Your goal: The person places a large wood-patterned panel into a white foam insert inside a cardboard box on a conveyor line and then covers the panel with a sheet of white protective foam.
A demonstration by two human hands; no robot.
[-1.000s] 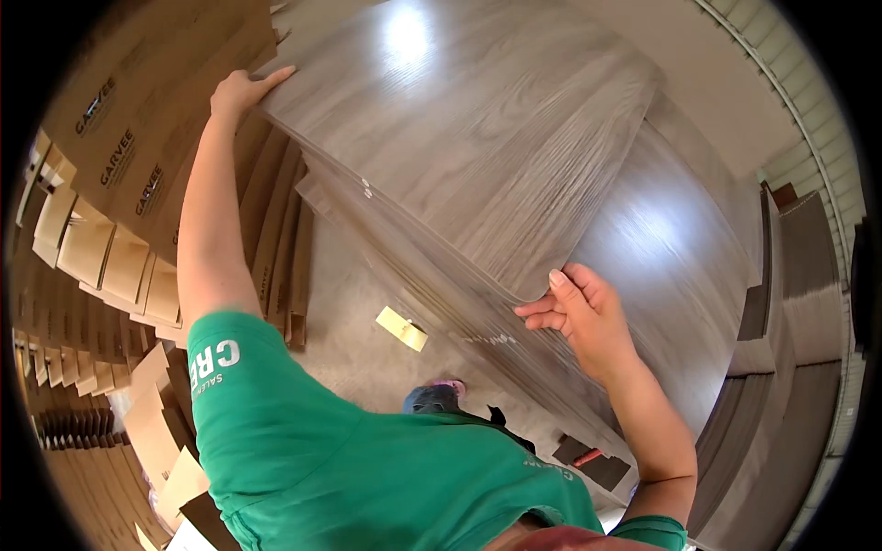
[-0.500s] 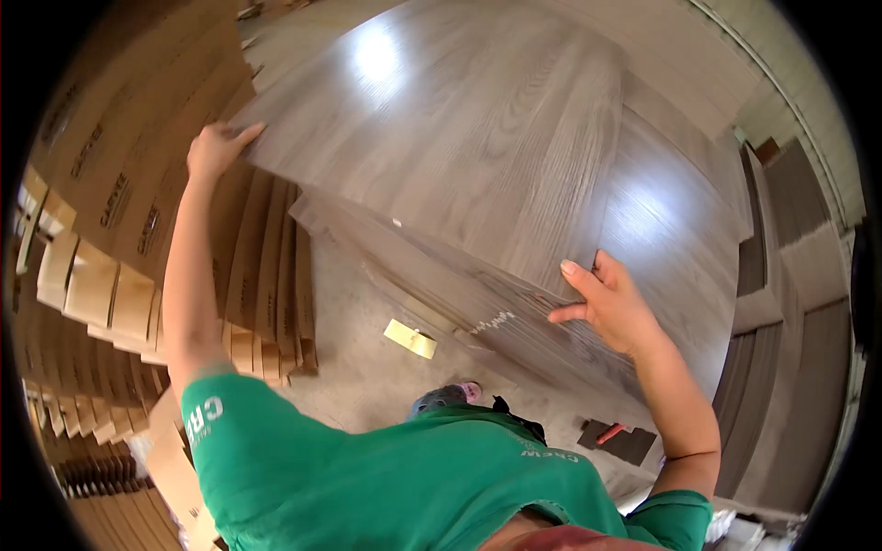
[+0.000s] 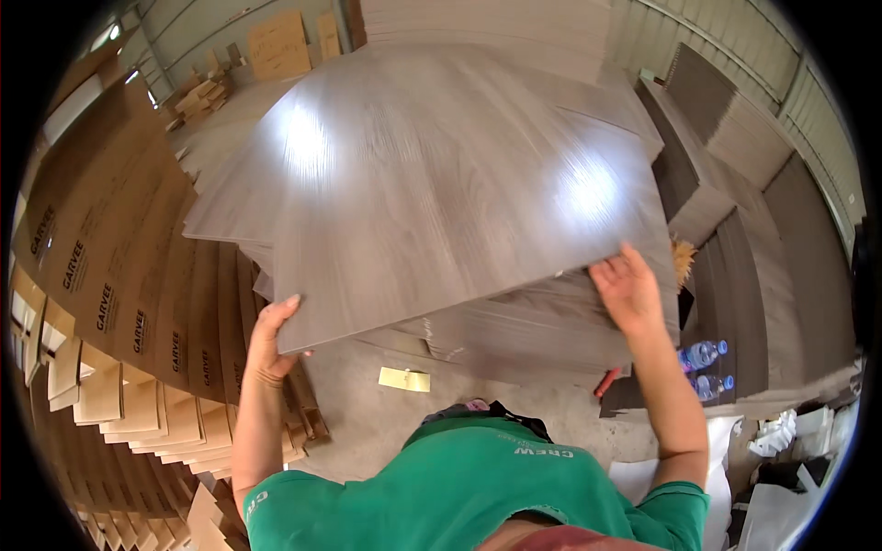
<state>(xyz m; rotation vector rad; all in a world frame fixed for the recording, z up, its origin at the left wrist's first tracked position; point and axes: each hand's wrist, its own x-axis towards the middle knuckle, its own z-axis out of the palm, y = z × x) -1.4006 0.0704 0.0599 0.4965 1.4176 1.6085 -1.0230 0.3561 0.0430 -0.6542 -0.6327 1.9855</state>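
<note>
Panel (image 3: pixel 432 202), grey woodgrain, is held tilted above stack (image 3: pixel 514 335); my L hand (image 3: pixel 268 342) & R hand (image 3: pixel 629 289) clamp its near edge. Glossy face plus edge-only grip could let it slip sideways onto floor (image 3: pixel 367 413).

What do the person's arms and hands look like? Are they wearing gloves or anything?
No gloves: the left hand and right hand are bare, and so are both forearms. Short green T-shirt sleeves cover the upper arms, the left one with pale printed lettering.
</note>
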